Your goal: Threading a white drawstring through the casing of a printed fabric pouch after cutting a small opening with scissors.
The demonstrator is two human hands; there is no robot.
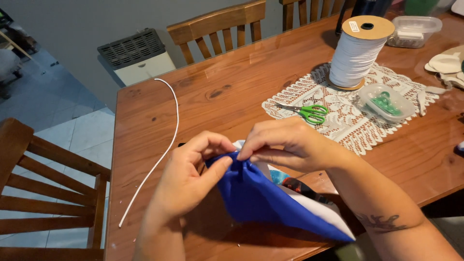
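Observation:
A blue fabric piece (263, 200) with a white lining and a patterned layer underneath lies on the wooden table (227, 96) near its front edge. My left hand (191, 176) pinches the gathered top edge of the blue fabric between thumb and fingers. My right hand (290, 145) pinches the same gathered edge from the other side, fingertips almost meeting the left ones. A long white elastic cord (159, 154) lies loose on the table to the left of my left hand.
A large spool of white elastic (355, 53), green-handled scissors (309, 112) and a clear box of green pieces (386, 102) sit on a lace doily (348, 128). Another clear container (414, 30) and cream fabric cutouts (447, 65) are far right. Wooden chairs (217, 29) surround the table.

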